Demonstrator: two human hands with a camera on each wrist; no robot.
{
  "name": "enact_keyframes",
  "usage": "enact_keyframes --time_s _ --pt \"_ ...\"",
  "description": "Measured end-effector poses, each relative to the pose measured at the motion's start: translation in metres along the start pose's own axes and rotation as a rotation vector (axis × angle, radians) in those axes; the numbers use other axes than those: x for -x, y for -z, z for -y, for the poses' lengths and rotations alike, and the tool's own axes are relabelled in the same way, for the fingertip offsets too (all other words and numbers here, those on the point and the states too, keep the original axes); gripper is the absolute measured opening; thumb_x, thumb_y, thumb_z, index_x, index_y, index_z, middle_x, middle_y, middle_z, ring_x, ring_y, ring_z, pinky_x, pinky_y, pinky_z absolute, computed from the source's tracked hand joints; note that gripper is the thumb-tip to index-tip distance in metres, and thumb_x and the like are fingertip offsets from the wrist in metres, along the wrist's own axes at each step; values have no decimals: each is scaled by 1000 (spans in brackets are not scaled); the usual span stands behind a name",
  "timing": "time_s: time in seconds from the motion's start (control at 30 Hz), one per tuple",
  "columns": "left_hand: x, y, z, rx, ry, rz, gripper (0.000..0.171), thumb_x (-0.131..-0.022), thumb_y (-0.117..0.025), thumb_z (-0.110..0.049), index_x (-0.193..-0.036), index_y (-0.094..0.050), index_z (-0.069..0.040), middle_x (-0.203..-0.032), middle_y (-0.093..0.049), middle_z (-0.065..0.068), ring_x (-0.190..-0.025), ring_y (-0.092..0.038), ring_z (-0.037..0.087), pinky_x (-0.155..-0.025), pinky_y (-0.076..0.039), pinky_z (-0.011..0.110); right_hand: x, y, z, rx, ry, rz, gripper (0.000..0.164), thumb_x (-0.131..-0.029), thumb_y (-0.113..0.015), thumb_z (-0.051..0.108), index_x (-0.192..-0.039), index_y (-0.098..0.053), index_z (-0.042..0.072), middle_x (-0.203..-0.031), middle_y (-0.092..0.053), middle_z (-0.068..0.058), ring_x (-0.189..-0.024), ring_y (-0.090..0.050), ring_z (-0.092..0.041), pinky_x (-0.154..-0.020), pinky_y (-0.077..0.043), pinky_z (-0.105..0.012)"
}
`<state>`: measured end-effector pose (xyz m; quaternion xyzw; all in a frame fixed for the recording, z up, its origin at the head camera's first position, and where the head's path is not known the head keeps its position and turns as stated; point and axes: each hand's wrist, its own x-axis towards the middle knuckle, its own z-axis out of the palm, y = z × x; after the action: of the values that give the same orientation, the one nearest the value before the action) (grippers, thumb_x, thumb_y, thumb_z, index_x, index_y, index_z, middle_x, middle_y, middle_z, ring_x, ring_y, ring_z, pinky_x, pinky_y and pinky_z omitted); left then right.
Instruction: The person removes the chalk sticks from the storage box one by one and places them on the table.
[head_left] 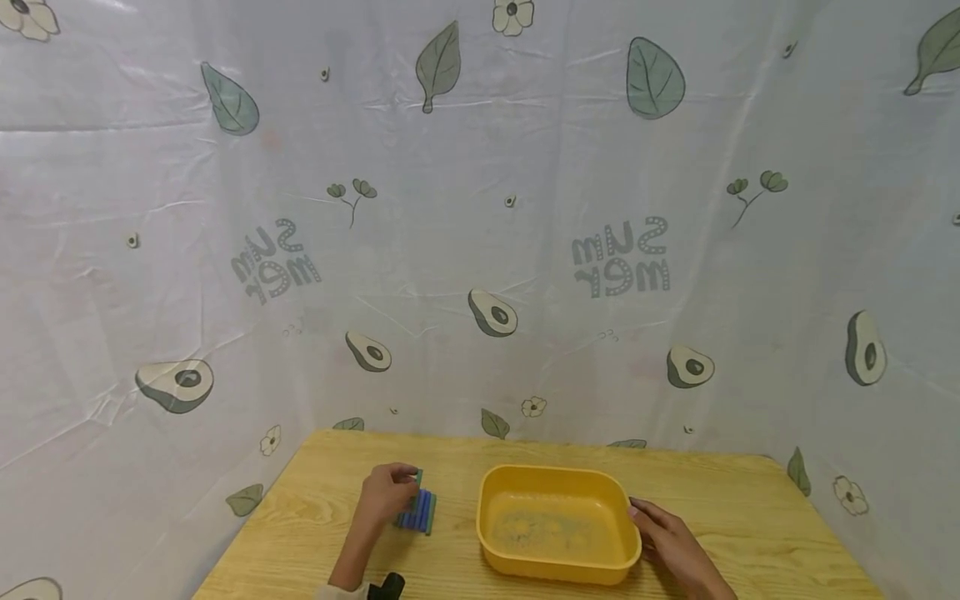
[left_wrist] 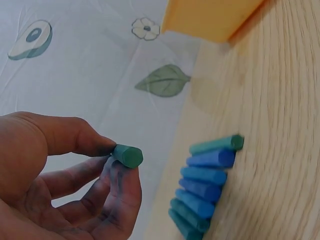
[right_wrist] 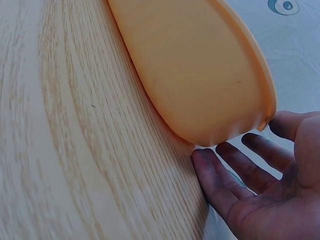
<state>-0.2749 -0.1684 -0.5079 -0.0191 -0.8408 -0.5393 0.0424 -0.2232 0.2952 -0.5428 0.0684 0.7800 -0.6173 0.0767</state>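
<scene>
Between thumb and fingers, my left hand (head_left: 388,493) pinches a green chalk stick (left_wrist: 128,156), its end facing the camera in the left wrist view. Colour dust marks the fingers. Beside and below that hand, several blue and green chalk sticks (left_wrist: 201,189) lie side by side in a row on the table. My right hand (head_left: 671,542) is at the right end of a yellow plastic tub (head_left: 558,569), holding it with the thumb at the rim and the other fingertips against the outer wall. Greyish dust smears the tub's floor.
The light wooden table (head_left: 450,454) carries the tub and the chalk row. A white curtain (head_left: 420,250) printed with leaves, flowers and avocados hangs behind the table and along its sides. A dark strap end (head_left: 387,586) shows at the left wrist.
</scene>
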Motion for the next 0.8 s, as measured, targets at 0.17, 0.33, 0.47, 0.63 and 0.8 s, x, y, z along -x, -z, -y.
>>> enact_keyframes --time_s 0.17,0.33,0.47,0.63,0.8 --pt "-3 8 6 -20 7 -25 36 -90 -69 -3 -123 -74 9 -107 -73 20 -80 -70 20 -69 -63 38 -1 0 2 -2 -4 -2 68 -116 -47 39 -161 -37 -10 -160 -45 -36 -134 -64 -46 -97 -63 -49" --pt "-6 16 14 -60 16 -54 34 -89 -70 -3 -121 -76 7 -107 -75 18 -81 -70 19 -68 -61 35 -1 -1 3 -10 3 3 69 -115 -48 40 -162 -38 -9 -162 -44 -35 -135 -64 -43 -98 -63 -47" --pt "-7 21 21 -92 19 -74 33 -88 -69 -3 -119 -76 7 -106 -76 19 -83 -72 21 -68 -62 36 0 -1 2 -17 6 0 68 -115 -48 39 -162 -37 -10 -162 -43 -35 -136 -63 -44 -98 -63 -48" --pt "-8 24 29 -84 29 -61 33 -89 -68 -2 -120 -75 9 -105 -76 21 -81 -71 22 -66 -61 37 0 -1 1 -4 7 1 69 -115 -48 40 -162 -36 -10 -163 -41 -36 -137 -62 -44 -98 -63 -48" --pt "-9 24 37 -79 25 -56 32 -89 -67 -1 -119 -75 9 -102 -76 18 -78 -69 20 -62 -58 34 -1 -1 1 21 2 -1 70 -115 -48 42 -162 -37 -9 -163 -42 -35 -138 -62 -45 -98 -63 -47"
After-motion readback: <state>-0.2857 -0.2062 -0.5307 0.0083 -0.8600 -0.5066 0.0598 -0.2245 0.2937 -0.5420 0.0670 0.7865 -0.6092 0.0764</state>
